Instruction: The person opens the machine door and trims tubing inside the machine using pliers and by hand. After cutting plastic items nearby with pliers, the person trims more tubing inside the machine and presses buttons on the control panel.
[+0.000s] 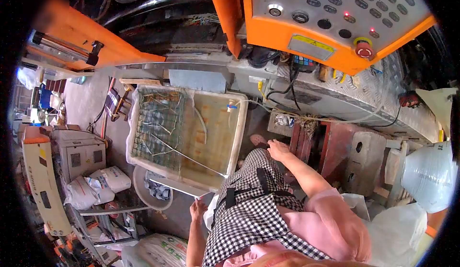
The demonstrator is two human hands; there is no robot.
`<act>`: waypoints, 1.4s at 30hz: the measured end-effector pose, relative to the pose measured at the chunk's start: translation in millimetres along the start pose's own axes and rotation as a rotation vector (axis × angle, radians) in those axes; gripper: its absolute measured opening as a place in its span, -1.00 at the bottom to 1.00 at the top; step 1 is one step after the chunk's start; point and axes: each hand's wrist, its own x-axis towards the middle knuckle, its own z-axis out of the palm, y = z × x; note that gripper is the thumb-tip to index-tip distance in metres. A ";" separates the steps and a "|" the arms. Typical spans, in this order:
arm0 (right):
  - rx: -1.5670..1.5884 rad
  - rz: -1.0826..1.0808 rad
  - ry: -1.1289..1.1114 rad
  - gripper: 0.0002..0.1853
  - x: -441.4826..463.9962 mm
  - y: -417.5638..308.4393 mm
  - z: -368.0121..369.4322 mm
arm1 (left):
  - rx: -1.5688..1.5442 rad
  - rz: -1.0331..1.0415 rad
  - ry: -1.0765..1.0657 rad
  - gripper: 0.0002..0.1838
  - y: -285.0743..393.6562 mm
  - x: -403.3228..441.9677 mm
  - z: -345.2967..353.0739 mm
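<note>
My left hand (197,208) is closed near the lower edge of a large white tub (238,137), with its fingers at the end of a thin white strip (177,185) that runs along the tub's near side. My right hand (278,150) is held above my knee, to the right of the tub; its fingers are partly bent and I cannot make out anything in them. Murky water fills the tub. A green mesh (158,123) with pale sticks lies in its left half, and a thin rod (187,157) slants across to the near rim.
An orange control panel (311,51) with a red button hangs at the top right. A round bin (143,190) of grey parts stands below the tub, beside white sacks (98,188). Red metal blocks (335,145) and a hose (335,121) are on the right.
</note>
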 end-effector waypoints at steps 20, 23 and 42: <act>0.058 0.013 0.253 -0.66 -15.3 20.6 -61.0 | 0.323 0.207 -0.150 -0.68 9.5 13.9 26.9; 0.064 -0.133 0.554 -0.71 -6.0 36.5 -56.7 | 0.411 0.183 -0.125 -0.67 31.2 -2.2 31.1; -0.018 0.670 1.273 -0.65 -2.8 108.2 -276.1 | 1.414 0.871 -0.325 -0.71 0.7 95.9 -19.8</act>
